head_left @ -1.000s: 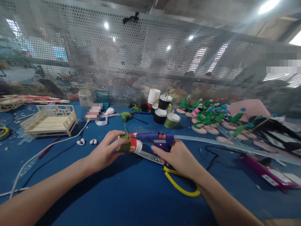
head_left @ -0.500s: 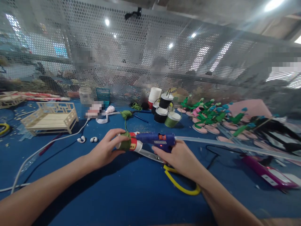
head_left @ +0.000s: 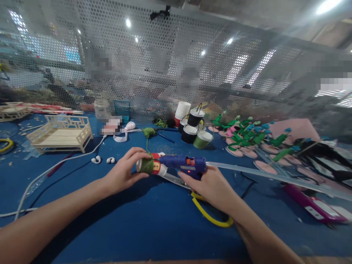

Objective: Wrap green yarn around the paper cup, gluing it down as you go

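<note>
My left hand (head_left: 130, 168) grips a small paper cup (head_left: 157, 167) lying on its side, its base end wrapped in green yarn and its printed red and white part bare. A strand runs from the wrap up to a green yarn ball (head_left: 149, 132). In my right hand (head_left: 210, 185) is a blue hot glue gun (head_left: 183, 161), a small red light showing on it. The gun's nozzle is at the edge of the yarn wrap; whether it touches cannot be made out. A long clear glue stick (head_left: 247, 171) sticks out behind. Yellow-handled scissors (head_left: 211, 216) lie beneath my right hand.
Behind stand black and green yarn-covered cups (head_left: 202, 140) and a stack of paper cups (head_left: 183, 110). Green flower-like pieces on pink discs (head_left: 247, 135) crowd the right, near a purple power strip (head_left: 316, 205). A miniature wooden bed (head_left: 62, 135), white cable (head_left: 59, 165) and earbuds (head_left: 96, 160) lie left.
The cup has turned slightly in my left hand, so more of its red printed side shows. My right hand keeps the glue gun at nearly the same spot. The view has shifted slightly.
</note>
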Action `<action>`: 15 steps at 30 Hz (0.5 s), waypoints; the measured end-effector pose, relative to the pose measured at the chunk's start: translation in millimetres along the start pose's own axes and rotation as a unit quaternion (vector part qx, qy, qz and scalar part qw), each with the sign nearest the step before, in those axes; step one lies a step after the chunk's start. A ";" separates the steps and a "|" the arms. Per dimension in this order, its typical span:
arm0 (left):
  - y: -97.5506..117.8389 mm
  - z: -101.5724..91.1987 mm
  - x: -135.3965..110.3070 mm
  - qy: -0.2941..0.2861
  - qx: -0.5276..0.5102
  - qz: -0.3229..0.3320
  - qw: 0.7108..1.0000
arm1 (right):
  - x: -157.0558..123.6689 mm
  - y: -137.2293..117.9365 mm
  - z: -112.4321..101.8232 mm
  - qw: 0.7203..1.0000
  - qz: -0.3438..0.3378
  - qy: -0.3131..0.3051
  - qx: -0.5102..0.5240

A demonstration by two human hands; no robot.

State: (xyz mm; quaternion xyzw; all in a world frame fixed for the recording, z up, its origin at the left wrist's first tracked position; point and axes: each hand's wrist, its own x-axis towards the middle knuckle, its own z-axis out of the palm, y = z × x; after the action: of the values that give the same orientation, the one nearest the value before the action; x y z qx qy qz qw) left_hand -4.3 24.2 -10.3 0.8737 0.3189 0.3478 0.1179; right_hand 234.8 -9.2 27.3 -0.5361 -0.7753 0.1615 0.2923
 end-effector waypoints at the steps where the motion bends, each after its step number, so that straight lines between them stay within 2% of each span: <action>1: 0.5 -0.5 0.3 -0.003 -0.001 -0.002 1.000 | -0.4 0.1 0.5 1.000 0.000 0.002 -0.003; 15: -0.4 -1.1 0.4 0.008 -0.039 -0.039 0.998 | -4.0 1.0 3.4 1.000 0.014 -0.014 -0.024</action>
State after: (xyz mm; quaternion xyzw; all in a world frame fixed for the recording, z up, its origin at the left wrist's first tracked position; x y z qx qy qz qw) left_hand -4.9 24.8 -9.4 0.8522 0.3402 0.3624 0.1631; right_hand 234.4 -12.4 22.9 -0.5512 -0.7757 0.1540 0.2660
